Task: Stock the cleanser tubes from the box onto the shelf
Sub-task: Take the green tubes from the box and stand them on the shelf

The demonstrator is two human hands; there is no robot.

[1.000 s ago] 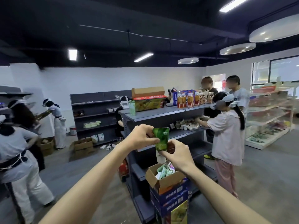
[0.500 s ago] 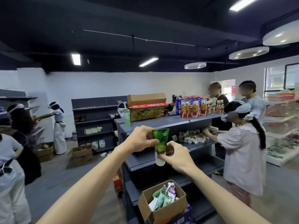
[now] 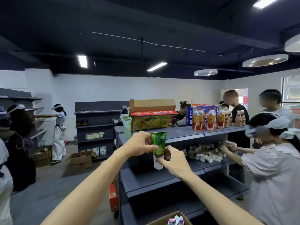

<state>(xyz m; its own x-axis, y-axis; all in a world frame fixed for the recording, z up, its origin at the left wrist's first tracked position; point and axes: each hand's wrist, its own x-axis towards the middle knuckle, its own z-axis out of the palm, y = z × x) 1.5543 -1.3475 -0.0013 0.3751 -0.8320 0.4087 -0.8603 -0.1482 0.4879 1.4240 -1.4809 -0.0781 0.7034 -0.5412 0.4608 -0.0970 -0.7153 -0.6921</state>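
Dim stockroom with black ceiling, white walls and grey metal shelving; other people busy to both sides of the hands and beyond them. Straight ahead of the hands, a dark grey shelf unit in several tiers.

Held between both hands at the middle of the view: one green cleanser tube, long axis upright, flat crimped end up, white cap down. Left hand gripping the upper half from the left, thumb across the front. Right hand pinching the lower part near the cap, from the right and a little below. Hands close together, both clamped on the same tube, neither clearly nearer to the shelving.

Beyond and above the hands, a top tier with bare space just past the tube, where a paler green tube already stands upright, up and to the left of the left hand. Further right on that tier, a yellow carton and rows of drink bottles.

Below the hands, at the bottom edge, the open cardboard box (only its rim and a few packets showing).

Likely next: forward and slightly up to the top tier, keeping the tube vertical.
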